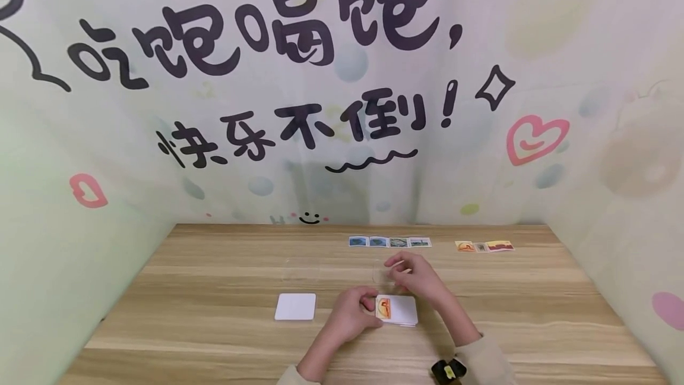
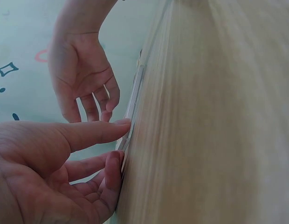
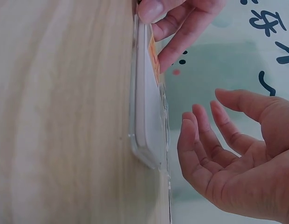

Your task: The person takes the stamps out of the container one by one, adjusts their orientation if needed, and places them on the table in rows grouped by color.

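Note:
In the head view, a stack of white cards lies on the wooden table. A small orange picture is on the left part of its top card. My left hand holds the left end of this stack, thumb at the near edge and fingers at the far side. A clear layer shows along the stack's bottom in the right wrist view. Just beyond the stack, my right hand hovers with loosely bent fingers, and nothing is visible in it. Its fingers are spread apart in the right wrist view.
Another white card stack lies left of my left hand. Faint clear pieces are on the table behind. Farther back sit a row of blue-green picture stickers and a group of orange ones. A printed curtain stands behind the table.

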Action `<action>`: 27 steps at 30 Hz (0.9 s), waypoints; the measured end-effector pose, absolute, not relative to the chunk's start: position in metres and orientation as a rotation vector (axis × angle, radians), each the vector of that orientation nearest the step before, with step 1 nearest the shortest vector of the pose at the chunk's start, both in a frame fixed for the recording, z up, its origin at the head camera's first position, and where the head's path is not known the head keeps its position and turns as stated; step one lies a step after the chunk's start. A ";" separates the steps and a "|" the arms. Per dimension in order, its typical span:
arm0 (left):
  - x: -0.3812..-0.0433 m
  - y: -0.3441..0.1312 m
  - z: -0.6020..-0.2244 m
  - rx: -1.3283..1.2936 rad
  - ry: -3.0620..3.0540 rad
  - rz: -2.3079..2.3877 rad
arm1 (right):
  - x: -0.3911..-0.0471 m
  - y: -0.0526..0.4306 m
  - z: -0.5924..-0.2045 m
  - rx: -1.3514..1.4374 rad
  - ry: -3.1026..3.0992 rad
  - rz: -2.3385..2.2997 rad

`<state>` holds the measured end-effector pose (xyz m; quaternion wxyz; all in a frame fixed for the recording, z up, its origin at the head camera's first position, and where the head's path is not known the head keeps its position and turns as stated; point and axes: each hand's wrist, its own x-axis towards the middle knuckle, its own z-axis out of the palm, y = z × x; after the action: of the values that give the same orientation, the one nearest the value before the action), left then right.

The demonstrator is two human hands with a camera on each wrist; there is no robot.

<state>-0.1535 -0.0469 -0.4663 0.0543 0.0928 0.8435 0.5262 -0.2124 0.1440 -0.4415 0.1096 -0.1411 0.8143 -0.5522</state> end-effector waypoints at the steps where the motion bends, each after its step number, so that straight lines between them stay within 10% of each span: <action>1: -0.153 -0.047 -0.466 0.280 2.560 1.597 | -0.212 0.145 -0.441 -0.411 2.392 -1.623; 27: -0.153 -0.047 -0.465 0.270 2.533 1.633 | -0.203 0.151 -0.447 -0.405 2.363 -1.590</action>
<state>-0.1534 -0.0467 -0.4654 0.0577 0.0892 0.8357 0.5389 -0.2033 0.1509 -0.4468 0.1319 -0.1394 0.8142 -0.5480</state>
